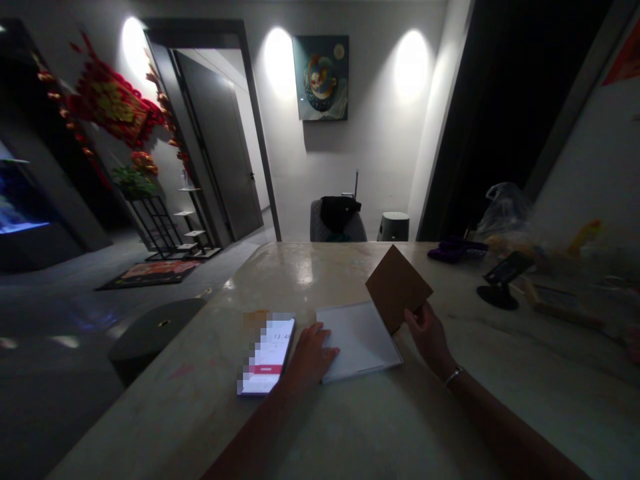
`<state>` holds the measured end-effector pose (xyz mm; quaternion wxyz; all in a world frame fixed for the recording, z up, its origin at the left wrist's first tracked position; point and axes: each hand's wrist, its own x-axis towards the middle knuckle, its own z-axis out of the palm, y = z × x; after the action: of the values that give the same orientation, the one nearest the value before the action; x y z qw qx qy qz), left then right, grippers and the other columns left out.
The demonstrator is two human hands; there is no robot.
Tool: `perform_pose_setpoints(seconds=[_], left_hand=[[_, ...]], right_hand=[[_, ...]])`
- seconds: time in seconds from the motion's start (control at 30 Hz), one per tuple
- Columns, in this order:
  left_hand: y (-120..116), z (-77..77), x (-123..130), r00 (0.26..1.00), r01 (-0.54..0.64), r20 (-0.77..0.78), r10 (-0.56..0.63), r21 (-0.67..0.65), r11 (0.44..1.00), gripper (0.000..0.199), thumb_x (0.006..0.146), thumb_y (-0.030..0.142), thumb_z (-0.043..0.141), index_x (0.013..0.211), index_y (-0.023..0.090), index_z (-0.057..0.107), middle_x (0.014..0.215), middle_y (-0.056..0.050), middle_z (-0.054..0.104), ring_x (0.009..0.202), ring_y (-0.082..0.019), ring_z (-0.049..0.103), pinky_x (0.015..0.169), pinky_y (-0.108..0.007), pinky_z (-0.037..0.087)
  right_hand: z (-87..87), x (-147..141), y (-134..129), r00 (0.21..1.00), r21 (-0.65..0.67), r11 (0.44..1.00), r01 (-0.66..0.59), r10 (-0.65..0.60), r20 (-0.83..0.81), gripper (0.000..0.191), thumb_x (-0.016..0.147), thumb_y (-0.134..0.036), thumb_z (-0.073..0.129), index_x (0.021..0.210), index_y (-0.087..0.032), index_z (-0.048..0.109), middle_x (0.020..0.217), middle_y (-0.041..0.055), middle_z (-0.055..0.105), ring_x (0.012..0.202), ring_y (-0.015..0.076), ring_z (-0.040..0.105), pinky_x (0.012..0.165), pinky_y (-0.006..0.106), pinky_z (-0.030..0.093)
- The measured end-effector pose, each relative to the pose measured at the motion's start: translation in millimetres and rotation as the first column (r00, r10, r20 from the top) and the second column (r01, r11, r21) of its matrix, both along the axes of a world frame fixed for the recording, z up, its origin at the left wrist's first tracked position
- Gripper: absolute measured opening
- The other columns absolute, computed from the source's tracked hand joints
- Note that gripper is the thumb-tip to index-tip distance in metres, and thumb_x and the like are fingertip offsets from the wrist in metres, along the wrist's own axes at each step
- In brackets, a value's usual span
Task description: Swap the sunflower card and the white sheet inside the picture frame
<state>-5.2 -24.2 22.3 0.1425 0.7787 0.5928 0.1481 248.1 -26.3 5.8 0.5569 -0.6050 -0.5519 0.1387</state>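
A flat white square item [357, 340], like a shallow box or a stack of sheets, lies on the table in front of me. My left hand [314, 352] rests on its left side with the fingers apart, gripping nothing. Between the thumb and fingers of my right hand [424, 327] is a brown square card [397, 287], held by its lower right edge. The card is tilted up, and its lower corner is over the right edge of the white item. Just left of my left hand lies a lit phone [270, 357], its screen partly blurred out.
The pale marble table [450, 420] spreads around my arms. On its right stand a black phone stand [503, 280], a dark purple cloth item [455, 250] and a clear plastic bag [505, 213]. Beyond the far edge is a grey chair [337, 230]; a dark round stool [150, 333] stands left.
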Motion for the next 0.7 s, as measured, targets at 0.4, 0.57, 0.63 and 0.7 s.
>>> perform_pose_setpoints(seconds=[0.4,0.57,0.63,0.7], left_hand=[[5.9,-2.4,2.5,0.994,0.069,0.085,-0.075,0.064,0.996,0.031,0.071,0.026,0.054,0.100,0.019,0.059,0.118,-0.009,0.052,0.108,-0.023,0.047,0.092,-0.035,0.036],[7.2,-4.2,2.6,0.985,0.110,0.122,-0.125,0.122,0.986,0.029,0.071,0.014,0.047,0.098,0.019,0.058,0.106,-0.007,0.057,0.097,-0.019,0.051,0.086,-0.032,0.040],[6.9,-3.9,2.1,0.988,0.097,0.106,-0.109,0.112,0.989,0.030,0.071,0.011,0.045,0.097,0.018,0.057,0.106,-0.008,0.056,0.098,-0.019,0.050,0.087,-0.033,0.039],[6.6,-2.8,1.7,0.989,0.099,0.099,-0.108,0.099,0.990,0.031,0.071,0.010,0.043,0.099,0.017,0.056,0.106,-0.008,0.056,0.099,-0.019,0.049,0.089,-0.033,0.037]], right_hand=[[2.3,-20.9,-15.4,0.665,0.036,0.877,-0.480,0.336,0.667,0.027,0.078,-0.019,0.049,0.104,-0.023,0.057,0.102,0.0064,0.063,0.094,0.0191,0.057,0.080,0.036,0.047],[5.9,-26.5,-20.7,0.585,-0.117,0.834,-0.540,0.471,0.660,0.025,0.079,-0.029,0.052,0.101,-0.024,0.060,0.106,0.0061,0.062,0.097,0.0198,0.056,0.085,0.037,0.044],[5.4,-25.5,-19.9,0.607,-0.132,0.830,-0.543,0.495,0.622,0.023,0.080,-0.031,0.049,0.098,-0.023,0.062,0.103,0.0059,0.063,0.096,0.0189,0.056,0.084,0.035,0.044],[1.7,-22.6,-16.2,0.658,-0.108,0.859,-0.500,0.458,0.597,0.023,0.082,-0.030,0.046,0.097,-0.023,0.062,0.103,0.0063,0.062,0.096,0.0187,0.056,0.084,0.035,0.044]])
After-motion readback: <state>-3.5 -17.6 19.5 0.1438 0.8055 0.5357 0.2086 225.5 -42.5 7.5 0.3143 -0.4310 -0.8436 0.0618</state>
